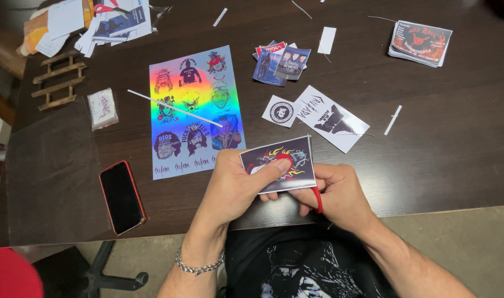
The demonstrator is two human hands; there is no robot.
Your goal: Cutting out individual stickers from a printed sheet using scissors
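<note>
A red-cased phone (122, 197) lies at your left on the dark surface (439, 143), then the rainbow sticker sheet (195, 110). Your left hand (235, 187) pinches the flame-print card (279, 164) over the surface's near edge; your right hand (340, 196) grips red-handled scissors (317, 200).

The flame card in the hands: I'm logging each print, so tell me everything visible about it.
The flame card is a small glossy rectangle, dark with red and yellow flames and a white border. It is held tilted above the table edge, the left hand thumb pressing its face, the right hand beneath with red-handled scissors.
</note>
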